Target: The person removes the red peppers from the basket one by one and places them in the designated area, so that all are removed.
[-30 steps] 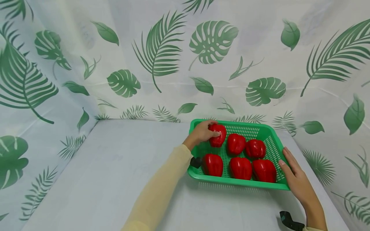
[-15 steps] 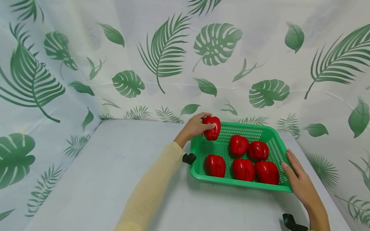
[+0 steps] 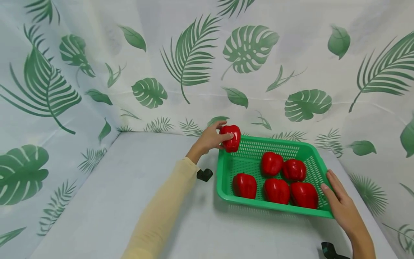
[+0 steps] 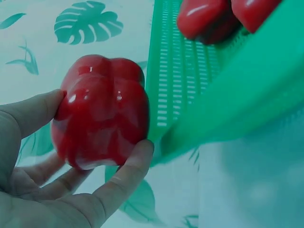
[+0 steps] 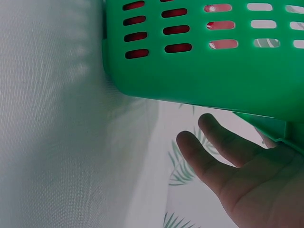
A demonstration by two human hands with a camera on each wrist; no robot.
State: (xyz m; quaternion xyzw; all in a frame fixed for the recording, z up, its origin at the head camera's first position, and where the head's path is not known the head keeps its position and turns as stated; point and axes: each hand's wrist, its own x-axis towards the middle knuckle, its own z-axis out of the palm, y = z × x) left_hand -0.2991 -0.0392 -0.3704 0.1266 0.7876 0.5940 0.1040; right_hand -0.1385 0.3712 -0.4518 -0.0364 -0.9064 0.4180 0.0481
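Observation:
My left hand [image 3: 210,138] pinches a red bell pepper [image 3: 231,139] between thumb and fingers, raised at the back left corner of the green basket [image 3: 249,201]. In the left wrist view this bell pepper [image 4: 102,114] is beside the basket's rim, with fingertips on two of its sides. Several more red bell peppers [image 3: 244,185] lie inside the basket, towards its front and right. My right hand [image 3: 347,212] rests at the basket's right rim, thumb over the edge. In the right wrist view two straight fingers [image 5: 204,161] extend below the rim, apart from the basket wall.
The basket stands on a pale table [image 3: 106,201], which extends to its left. A leaf-print curtain [image 3: 194,64] rises close behind the basket and along both sides. Black wrist-worn devices [image 3: 205,175] sit at both wrists.
My left hand has lifted the bell pepper from the basket's back left area up and leftward to the corner rim. The right hand stays at the right rim. The head view has shifted slightly.

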